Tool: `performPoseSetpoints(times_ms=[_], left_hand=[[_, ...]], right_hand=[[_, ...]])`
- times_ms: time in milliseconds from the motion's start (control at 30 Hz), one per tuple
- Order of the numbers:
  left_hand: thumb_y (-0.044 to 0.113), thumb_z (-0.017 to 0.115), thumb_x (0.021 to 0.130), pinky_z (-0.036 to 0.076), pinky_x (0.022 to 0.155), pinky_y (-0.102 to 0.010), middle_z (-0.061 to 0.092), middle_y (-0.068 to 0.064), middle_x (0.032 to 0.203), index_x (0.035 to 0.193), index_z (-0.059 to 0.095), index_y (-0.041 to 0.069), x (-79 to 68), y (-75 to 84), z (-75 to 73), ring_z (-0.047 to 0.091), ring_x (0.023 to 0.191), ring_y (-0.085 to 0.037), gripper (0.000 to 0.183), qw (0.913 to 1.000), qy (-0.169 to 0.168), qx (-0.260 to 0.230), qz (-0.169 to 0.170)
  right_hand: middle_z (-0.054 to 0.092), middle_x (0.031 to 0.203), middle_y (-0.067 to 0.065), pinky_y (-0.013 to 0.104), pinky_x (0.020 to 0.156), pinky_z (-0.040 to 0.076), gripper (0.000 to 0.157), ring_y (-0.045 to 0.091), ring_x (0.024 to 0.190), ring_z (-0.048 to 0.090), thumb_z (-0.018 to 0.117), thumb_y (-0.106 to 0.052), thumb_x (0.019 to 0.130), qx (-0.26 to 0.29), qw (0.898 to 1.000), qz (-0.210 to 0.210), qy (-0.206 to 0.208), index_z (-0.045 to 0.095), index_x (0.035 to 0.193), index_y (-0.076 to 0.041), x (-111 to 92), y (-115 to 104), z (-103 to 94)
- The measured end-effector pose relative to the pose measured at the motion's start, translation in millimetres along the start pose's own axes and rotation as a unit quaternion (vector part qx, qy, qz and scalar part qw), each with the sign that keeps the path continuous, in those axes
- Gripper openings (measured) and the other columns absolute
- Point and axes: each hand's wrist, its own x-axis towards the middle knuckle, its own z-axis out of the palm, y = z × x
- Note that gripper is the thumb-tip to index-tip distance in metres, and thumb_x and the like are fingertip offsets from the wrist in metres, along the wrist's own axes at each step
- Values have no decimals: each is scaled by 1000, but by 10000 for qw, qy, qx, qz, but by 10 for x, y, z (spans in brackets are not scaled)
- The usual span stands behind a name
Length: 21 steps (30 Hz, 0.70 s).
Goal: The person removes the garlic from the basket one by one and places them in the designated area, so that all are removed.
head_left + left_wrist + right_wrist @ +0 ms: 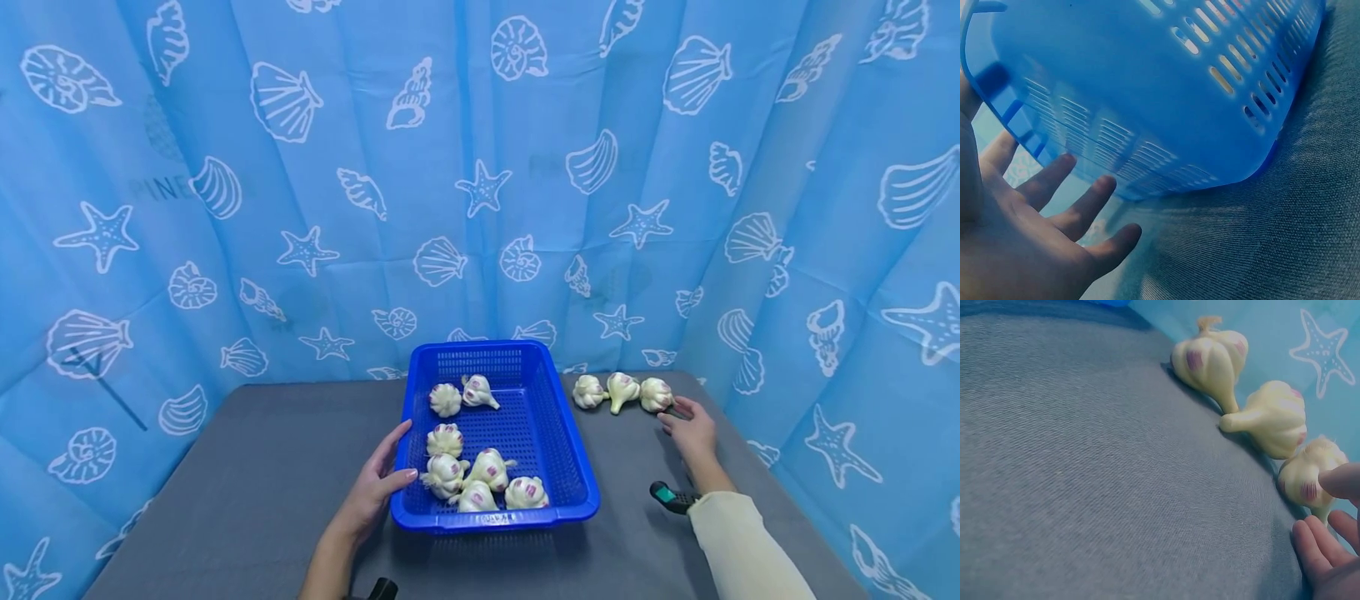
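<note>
A blue plastic basket [583,475] stands mid-table with several garlic bulbs [446,400] inside, mostly at its near and left parts. My left hand [367,492] holds its left rim, the thumb over the edge; in the left wrist view the other fingers [1088,209] spread outside, below the rim. To the right of the basket, three garlic bulbs lie in a row. My right hand [692,429] is at the rightmost bulb [656,395]. The right wrist view shows the thumb overlapping this bulb [1307,481] and the other fingers [1313,547] beside its stem, loosely extended.
Grey cloth covers the table [247,500]. A blue curtain [480,208] with white shell prints hangs behind and along the sides, close to the bulb row. A black device with a small screen [671,497] is worn at my right wrist.
</note>
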Motion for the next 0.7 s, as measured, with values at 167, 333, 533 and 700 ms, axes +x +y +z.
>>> performPoseSetpoints(times_ms=[167, 333, 533, 700], left_hand=[[16, 61, 93, 35, 103, -59, 20, -18, 157, 152, 31, 28, -1, 2, -4, 30, 138, -43, 66, 10000, 31, -70, -13], [16, 61, 93, 35, 103, -60, 21, -19, 157, 152, 32, 28, 1, -1, 0, 31, 137, -44, 67, 10000, 55, -62, 36], [19, 63, 92, 35, 103, -60, 22, -18, 157, 151, 33, 29, -7, 1, 2, 31, 137, -44, 66, 9999, 98, 2, 31], [19, 63, 92, 36, 102, -60, 22, -19, 157, 151, 32, 28, -14, 12, 13, 31, 136, -45, 67, 9999, 105, 23, 27]], right_hand=[[41, 144, 27, 18, 69, 54, 57, 23, 99, 63, 60, -2, 93, -1, 9997, -175, -141, 38, 145, 3, -62, 20, -8], [43, 142, 26, 16, 70, 53, 56, 10, 95, 58, 60, -2, 92, 186, 9986, -375, -321, 40, 144, 3, -165, -9, 6], [44, 141, 27, 15, 72, 52, 56, -5, 87, 53, 61, 0, 92, 545, 9941, -654, -670, 39, 143, 6, -277, -126, 46], [41, 141, 31, 18, 74, 53, 56, -11, 82, 55, 60, 0, 93, 831, 9876, -846, -1027, 36, 143, 9, -340, -246, 99]])
